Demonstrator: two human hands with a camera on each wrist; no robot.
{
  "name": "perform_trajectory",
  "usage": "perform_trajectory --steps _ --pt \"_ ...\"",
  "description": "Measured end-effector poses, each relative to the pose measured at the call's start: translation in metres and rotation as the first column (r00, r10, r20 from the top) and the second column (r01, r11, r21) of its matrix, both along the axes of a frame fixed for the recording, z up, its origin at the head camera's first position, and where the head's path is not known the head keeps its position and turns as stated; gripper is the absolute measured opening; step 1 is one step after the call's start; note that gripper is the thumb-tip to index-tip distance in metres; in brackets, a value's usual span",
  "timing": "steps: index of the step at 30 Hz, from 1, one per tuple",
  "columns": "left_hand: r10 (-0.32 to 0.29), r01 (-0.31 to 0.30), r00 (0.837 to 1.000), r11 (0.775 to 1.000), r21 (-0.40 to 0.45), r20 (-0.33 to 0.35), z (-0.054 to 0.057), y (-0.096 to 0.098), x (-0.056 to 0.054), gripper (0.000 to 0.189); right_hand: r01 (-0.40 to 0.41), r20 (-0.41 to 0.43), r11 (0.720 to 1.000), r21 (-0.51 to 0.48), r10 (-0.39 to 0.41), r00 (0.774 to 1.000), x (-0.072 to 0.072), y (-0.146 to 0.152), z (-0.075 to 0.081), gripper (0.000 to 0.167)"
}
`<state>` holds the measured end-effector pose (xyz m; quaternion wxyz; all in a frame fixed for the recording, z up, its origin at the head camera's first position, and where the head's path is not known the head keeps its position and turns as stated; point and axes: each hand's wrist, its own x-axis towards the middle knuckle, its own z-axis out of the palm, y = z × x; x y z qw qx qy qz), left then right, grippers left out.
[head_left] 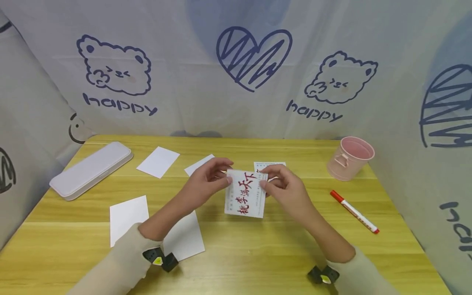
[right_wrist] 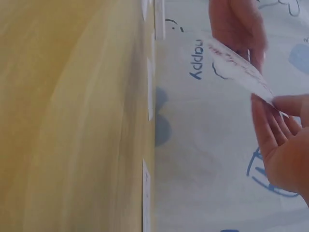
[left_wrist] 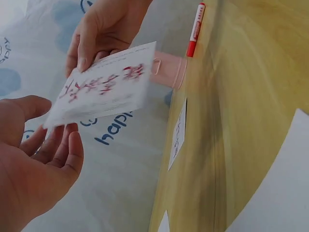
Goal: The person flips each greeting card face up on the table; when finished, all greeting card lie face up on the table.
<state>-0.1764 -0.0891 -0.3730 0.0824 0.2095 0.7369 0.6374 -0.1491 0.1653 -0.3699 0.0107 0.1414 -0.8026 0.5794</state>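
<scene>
A white card with large red Chinese characters and small grey print is held up above the table, tilted, between both hands. At its upper left corner, the left hand holds it, with the thumb in front and the fingers partly behind. The right hand pinches the upper right edge, its thumb on the printed face. In the left wrist view the card looks slightly blurred. Another printed card lies on the table behind the right hand, partly hidden.
Blank white cards lie at left: one at the back, one nearer, one under the left forearm, another partly hidden. A white case sits far left. At right are a pink cup and red-capped marker.
</scene>
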Motion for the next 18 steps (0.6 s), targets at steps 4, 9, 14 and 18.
perform_trajectory --steps 4,9,14,18 --pt "0.026 -0.032 0.998 0.994 0.105 0.053 0.001 -0.003 -0.003 0.038 0.049 0.057 0.968 -0.248 -0.036 0.998 -0.006 0.004 -0.001 0.030" --pt "0.021 -0.033 0.996 0.988 0.149 0.083 -0.003 -0.001 -0.005 0.036 0.092 0.106 0.909 -0.407 -0.052 0.993 -0.008 0.000 -0.005 0.026" --pt "0.036 -0.047 0.996 0.990 0.130 0.082 -0.005 0.000 -0.007 0.033 0.074 0.107 0.919 -0.388 -0.035 0.994 -0.008 0.003 -0.007 0.032" --pt "-0.008 0.003 0.995 0.999 0.047 0.099 -0.009 0.004 -0.009 0.032 0.028 0.080 0.982 -0.187 -0.013 0.997 -0.011 0.018 -0.006 0.051"
